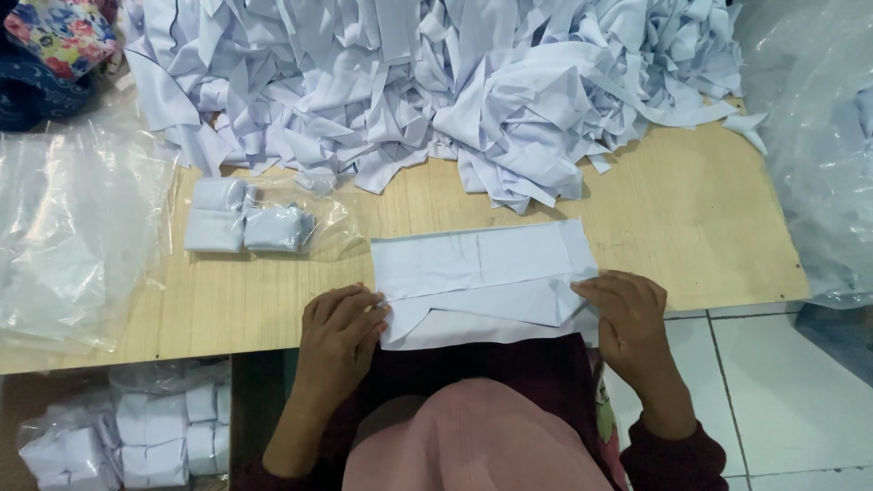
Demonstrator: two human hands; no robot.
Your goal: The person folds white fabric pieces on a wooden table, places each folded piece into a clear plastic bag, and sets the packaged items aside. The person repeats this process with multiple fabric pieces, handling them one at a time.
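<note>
A white rectangular fabric piece (pixel 482 273) lies flat at the near edge of a wooden board (pixel 691 218), its lower part folded over. My left hand (pixel 341 332) presses down on the piece's left end with fingers spread. At the right end, my right hand (pixel 627 314) pinches the folded edge. Both hands rest at the board's front edge, above my lap.
A large heap of white fabric strips (pixel 436 82) covers the back of the board. Folded white bundles in a clear bag (pixel 245 223) lie to the left. Clear plastic sheets (pixel 73 236) sit far left and right. More bagged bundles (pixel 136 436) sit below. White tiled floor (pixel 782 391) lies right.
</note>
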